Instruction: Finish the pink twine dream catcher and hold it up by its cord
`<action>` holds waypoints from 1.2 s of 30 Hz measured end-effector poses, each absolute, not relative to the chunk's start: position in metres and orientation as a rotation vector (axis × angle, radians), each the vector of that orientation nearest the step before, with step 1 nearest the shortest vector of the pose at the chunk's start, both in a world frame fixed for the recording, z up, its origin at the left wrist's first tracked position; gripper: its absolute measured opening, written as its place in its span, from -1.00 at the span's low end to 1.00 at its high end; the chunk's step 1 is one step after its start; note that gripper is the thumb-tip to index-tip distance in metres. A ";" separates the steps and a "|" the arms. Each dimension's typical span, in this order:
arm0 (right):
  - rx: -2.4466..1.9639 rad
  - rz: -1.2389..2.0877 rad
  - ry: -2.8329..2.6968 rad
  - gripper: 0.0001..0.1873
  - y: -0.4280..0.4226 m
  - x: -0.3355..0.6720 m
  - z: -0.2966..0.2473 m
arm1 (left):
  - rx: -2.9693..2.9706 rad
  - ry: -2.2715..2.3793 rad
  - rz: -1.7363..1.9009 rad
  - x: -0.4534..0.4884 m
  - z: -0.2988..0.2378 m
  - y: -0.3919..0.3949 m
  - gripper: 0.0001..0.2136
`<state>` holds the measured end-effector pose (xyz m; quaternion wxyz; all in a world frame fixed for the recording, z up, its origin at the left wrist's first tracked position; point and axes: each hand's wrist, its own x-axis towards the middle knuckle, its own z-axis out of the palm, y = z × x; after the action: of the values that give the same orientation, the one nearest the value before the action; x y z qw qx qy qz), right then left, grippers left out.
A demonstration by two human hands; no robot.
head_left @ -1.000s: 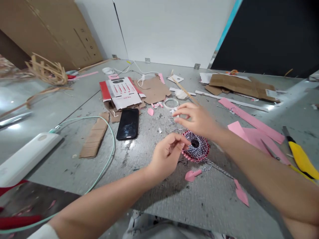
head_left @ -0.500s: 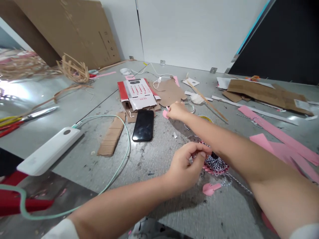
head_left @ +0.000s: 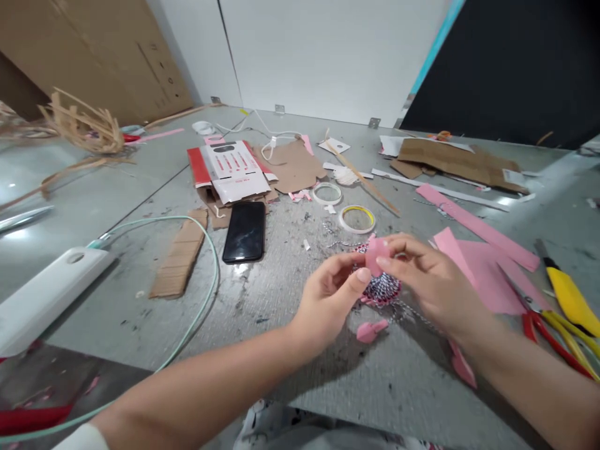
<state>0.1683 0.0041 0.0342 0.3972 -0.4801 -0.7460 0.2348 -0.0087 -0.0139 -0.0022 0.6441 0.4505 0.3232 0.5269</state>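
My right hand pinches a small pink paper piece between thumb and fingers. At its left edge, my left hand closes thumb and index finger on the same piece. Just under and behind the hands lies a round woven piece of black-and-white cord with pink and red edging, partly hidden by the fingers. A pink paper petal-like scrap rests on the table in front of it. Another pink scrap lies near my right forearm.
Beyond the hands are two tape rolls, a phone and a cardboard strip. Scissors, a yellow-handled cutter and pink paper sheets lie right. A green cable loops left from a white power bank.
My right hand has drawn back from beside the cardboard pieces, bringing the pink paper piece to my left hand. The view has shifted right, showing the scissors and cutter.
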 end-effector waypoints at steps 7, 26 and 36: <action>-1.264 0.764 -1.721 -0.85 -0.030 0.161 0.022 | 1.143 0.888 1.168 -0.008 0.003 -0.013 -0.87; -1.180 0.824 -1.462 -0.96 -0.029 0.165 0.023 | 1.306 0.993 1.045 -0.009 0.007 -0.016 -0.81; -1.225 0.826 -1.395 -0.95 -0.031 0.155 0.022 | 1.443 0.969 1.066 -0.008 0.005 -0.019 -0.84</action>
<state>0.1545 -0.0313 0.0222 0.5267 -0.5125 -0.5834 0.3456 -0.0084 -0.0188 0.0051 0.5239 0.6029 0.4049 0.4452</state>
